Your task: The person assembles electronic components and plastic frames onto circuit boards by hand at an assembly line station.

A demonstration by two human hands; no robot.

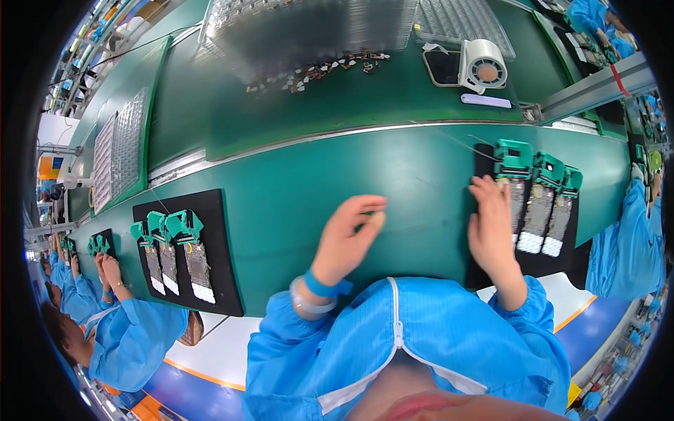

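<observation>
My left hand (344, 238) is over the bare green bench, its fingers curled toward the thumb. Whatever lies between those fingertips, if anything, is hidden. To the right, my right hand (493, 228) rests with fingers stretched at the left side of a black mat (484, 160). Its fingertips are at the leftmost circuit board (517, 200), partly covering it. Beside that board lie a middle circuit board (537, 217) and a right circuit board (559, 219). Each board's far end meets a green plastic fixture (513, 156), and the near ends are white.
Another black mat (223, 259) at left bears similar circuit boards (198, 270). Across a metal rail are stacked clear trays (323, 35), loose small parts (330, 72), a white fan (483, 67), a phone (442, 68) and a lilac bar (486, 101). A co-worker (133, 337) sits at left.
</observation>
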